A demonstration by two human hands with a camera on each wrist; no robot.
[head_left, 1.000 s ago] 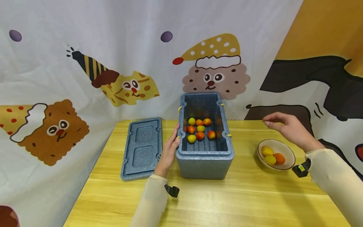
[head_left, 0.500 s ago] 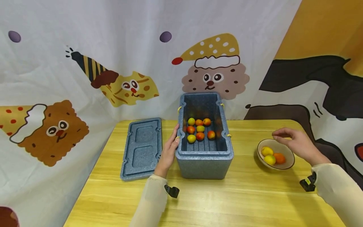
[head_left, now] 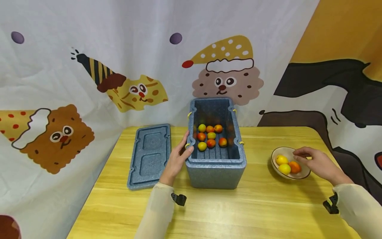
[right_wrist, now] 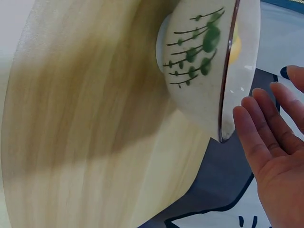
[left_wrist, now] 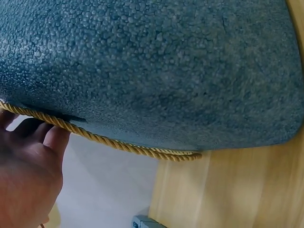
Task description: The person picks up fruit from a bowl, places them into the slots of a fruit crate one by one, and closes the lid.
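Observation:
A grey-blue foam box (head_left: pixel 215 174) stands uncovered, with several small red, orange and yellow fruits (head_left: pixel 211 135) on its ribbed floor. My left hand (head_left: pixel 176 161) rests against its left side, thumb at the rim and fingers along the outer wall. In the left wrist view, those fingers lie close to the yellow cord (left_wrist: pixel 118 143) on the box. To the right, my right hand (head_left: pixel 317 166) reaches over the rim of a white bowl (head_left: pixel 287 151), its fingers loosely extended and holding nothing. Inside the bowl lie two yellow fruits (head_left: pixel 284 169) and an orange one (head_left: pixel 294 167).
The box's lid (head_left: pixel 150 156) lies flat on the wooden table (head_left: pixel 209 212), left of the box. A cartoon-printed cloth (head_left: pixel 143 39) hangs behind the table. Green leaf patterns decorate the bowl's outer wall in the right wrist view.
My right hand has come down from above and behind the bowl to its right rim. My left thumb has shifted slightly onto the box's rim. The fruits have stayed in place.

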